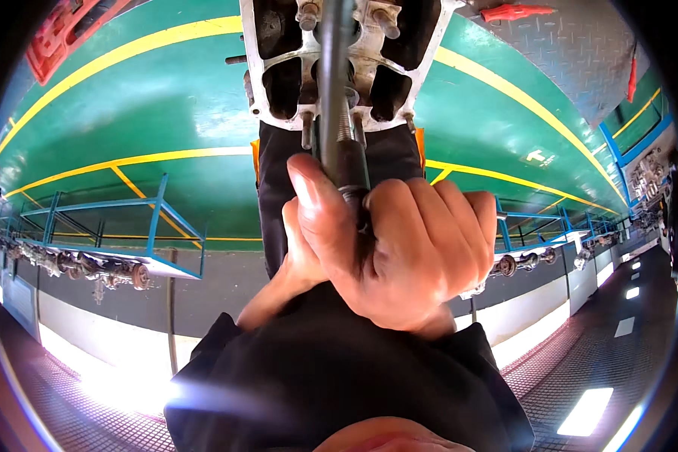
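A grey metal cylinder head with dark openings and upright studs lies ahead of me at the top centre. Over its middle runs a long metal tool; a threaded shaft and a dark sleeve show at its near end. My right hand is wrapped round that near end, thumb along the left side and fingers curled on the right. Behind it, my left hand is closed at the same spot, mostly covered by the right one. The tool's far end passes out of the picture, and its exact kind is unclear.
A grey treadplate surface at upper right carries a red-handled tool. A red case is at upper left. Blue-framed benches with metal parts stand on both sides. The green floor has yellow lines.
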`<action>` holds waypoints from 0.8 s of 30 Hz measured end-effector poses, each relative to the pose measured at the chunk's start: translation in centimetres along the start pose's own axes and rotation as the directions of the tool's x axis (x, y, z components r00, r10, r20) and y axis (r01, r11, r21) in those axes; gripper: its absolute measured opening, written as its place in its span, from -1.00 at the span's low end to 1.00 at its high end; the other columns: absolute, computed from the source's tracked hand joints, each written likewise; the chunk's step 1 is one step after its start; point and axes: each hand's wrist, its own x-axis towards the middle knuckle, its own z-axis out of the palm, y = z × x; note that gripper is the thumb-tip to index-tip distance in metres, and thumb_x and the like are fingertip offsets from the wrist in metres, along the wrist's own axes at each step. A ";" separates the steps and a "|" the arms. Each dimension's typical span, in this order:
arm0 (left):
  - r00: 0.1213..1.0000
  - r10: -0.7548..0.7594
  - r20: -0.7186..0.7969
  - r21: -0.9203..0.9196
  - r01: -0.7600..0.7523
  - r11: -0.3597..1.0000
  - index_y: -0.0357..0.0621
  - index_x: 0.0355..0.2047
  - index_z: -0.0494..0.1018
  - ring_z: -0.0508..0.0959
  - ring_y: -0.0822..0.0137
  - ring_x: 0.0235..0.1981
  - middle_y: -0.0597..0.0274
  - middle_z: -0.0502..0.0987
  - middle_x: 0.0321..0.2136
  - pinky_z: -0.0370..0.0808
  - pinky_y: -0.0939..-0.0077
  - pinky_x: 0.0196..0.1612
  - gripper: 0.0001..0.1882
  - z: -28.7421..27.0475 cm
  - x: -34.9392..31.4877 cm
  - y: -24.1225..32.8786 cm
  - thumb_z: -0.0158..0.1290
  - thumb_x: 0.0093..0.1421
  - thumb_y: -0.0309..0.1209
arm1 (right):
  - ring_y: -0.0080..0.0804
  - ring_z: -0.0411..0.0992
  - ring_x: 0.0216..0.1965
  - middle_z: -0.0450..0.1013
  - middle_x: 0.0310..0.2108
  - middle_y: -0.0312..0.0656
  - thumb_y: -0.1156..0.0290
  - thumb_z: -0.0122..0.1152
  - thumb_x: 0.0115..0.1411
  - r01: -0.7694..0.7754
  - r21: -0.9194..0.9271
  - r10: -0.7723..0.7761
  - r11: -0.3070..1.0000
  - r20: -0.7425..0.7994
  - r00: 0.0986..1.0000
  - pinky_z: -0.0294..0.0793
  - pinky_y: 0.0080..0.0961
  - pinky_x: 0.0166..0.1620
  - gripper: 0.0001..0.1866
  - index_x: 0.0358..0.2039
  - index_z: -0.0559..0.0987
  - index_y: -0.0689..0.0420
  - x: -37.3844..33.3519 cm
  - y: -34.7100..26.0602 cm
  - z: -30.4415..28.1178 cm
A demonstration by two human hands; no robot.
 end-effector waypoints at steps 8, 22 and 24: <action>1.000 -0.007 0.014 -0.038 0.008 0.999 -0.29 -0.24 0.47 0.44 0.33 -0.55 0.16 0.50 -0.50 0.38 0.43 -0.48 -0.82 -0.6 -0.1 0.2 0.13 0.25 -0.42 | -0.33 0.10 -0.66 0.16 -0.66 -0.29 -0.16 0.51 0.03 0.315 0.016 -0.311 0.949 -0.125 0.942 0.03 -0.35 -0.42 -0.38 -0.58 0.36 0.09 1.5 3.4 0.8; 0.997 0.055 -0.050 -0.249 -0.066 0.966 -0.34 -0.33 0.40 0.49 0.12 -0.62 0.01 0.50 -0.53 0.39 0.35 -0.54 -0.78 -0.7 1.6 2.8 0.02 0.35 -0.38 | -0.22 0.39 -0.61 0.42 -0.53 -0.14 0.34 0.31 0.22 0.061 0.220 -0.213 0.974 0.779 0.589 0.37 -0.32 -0.49 -0.51 0.07 0.49 0.39 6.4 1.1 -3.0; 0.992 0.100 -0.081 -0.065 -0.106 0.992 -0.41 -0.22 0.43 0.48 0.02 -0.64 -0.07 0.48 -0.55 0.35 0.27 -0.56 -0.75 -1.0 1.4 2.8 0.09 0.32 -0.38 | -0.22 0.35 -0.64 0.40 -0.59 -0.12 0.39 0.32 0.22 -0.161 0.103 -0.034 0.982 0.922 0.385 0.35 -0.34 -0.50 -0.49 0.11 0.44 0.39 8.8 0.3 -3.8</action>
